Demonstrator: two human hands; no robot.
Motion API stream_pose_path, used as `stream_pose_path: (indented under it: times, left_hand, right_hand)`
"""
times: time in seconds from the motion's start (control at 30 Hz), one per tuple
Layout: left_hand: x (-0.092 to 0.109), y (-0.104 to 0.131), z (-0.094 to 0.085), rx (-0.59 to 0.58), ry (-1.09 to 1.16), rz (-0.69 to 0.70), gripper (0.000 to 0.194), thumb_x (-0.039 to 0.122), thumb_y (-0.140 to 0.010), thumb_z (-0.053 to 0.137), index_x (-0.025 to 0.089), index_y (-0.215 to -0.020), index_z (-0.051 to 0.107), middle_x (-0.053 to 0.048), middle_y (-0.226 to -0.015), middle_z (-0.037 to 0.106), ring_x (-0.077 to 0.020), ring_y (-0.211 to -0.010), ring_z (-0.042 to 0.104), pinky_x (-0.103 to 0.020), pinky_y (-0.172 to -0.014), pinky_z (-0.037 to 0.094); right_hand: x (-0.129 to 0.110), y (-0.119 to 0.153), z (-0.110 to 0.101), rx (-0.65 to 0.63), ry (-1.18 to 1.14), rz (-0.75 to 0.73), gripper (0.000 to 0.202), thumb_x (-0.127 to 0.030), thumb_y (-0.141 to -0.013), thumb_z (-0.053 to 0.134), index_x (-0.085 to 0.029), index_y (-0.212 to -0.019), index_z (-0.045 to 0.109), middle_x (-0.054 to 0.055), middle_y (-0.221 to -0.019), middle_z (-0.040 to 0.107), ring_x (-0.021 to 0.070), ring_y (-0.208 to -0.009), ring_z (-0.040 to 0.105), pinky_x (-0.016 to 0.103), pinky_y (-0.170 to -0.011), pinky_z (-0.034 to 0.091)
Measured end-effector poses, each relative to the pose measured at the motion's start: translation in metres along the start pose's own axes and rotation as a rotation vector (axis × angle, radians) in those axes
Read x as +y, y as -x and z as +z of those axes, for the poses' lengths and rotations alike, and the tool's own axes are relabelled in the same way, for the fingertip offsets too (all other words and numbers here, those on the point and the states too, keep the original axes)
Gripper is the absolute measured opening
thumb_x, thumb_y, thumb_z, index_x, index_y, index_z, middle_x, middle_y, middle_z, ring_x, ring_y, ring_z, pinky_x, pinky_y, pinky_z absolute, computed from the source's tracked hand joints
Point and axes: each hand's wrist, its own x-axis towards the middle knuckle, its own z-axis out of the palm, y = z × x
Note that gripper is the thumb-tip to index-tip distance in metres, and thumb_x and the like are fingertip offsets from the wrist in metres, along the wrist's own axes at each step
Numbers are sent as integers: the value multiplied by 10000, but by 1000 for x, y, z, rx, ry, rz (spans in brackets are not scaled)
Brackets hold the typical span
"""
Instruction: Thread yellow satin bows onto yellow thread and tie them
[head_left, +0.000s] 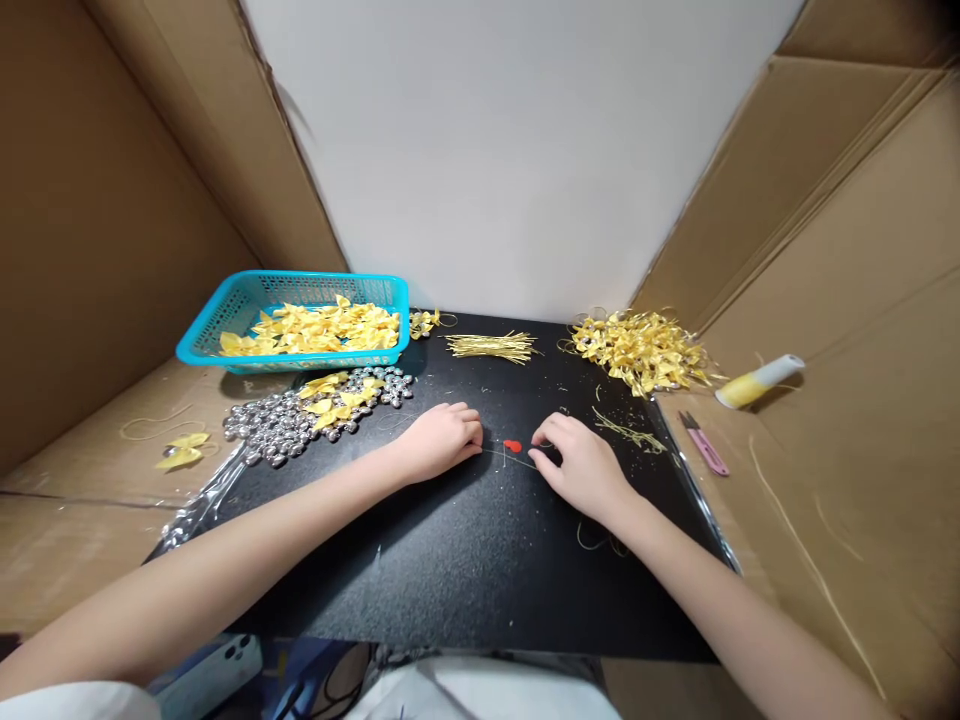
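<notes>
My left hand (446,440) is closed, fingertips pinched on a thin cord (510,458) low over the black work surface. The cord stretches right to my right hand (581,462), whose curled thumb and forefinger close at its other end. Between the hands lies a small red piece (513,446), just behind the cord; I cannot tell what it is. Left of my left hand are silver beads (274,428) with several yellow ribbon bows (330,412) on top.
A blue basket (292,365) of yellow bows stands back left. Behind my hands lies a bundle of gold cords (491,346). Finished-looking bows (637,350) are heaped back right, near a thread spool (759,382) and pink-handled snips (705,445). Cardboard walls (847,250) enclose the sides.
</notes>
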Motion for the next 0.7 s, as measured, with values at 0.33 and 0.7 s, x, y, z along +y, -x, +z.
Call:
stream_pose_path:
  times: [0.33, 0.7]
  left_hand:
    - [26, 47, 2, 0, 133, 46, 198, 218, -973, 420, 173, -837, 556, -59, -866, 604, -188, -809, 528, -306, -763, 409]
    - [76, 76, -17, 24, 882, -104, 230, 358, -994, 375, 190, -851, 442, 22, -727, 490, -117, -648, 455, -234, -623, 390]
  right_hand:
    - [9, 29, -2, 40, -218, -83, 24, -184, -854, 581, -191, -837, 596, 50, -927, 637, 199, -894, 557, 345, -826, 451]
    - [-48, 56, -8, -219, -760, -142, 286, -319, -942, 472, -162, -740, 601, -10, -656, 573, 100, -600, 499, 234, -613, 393]
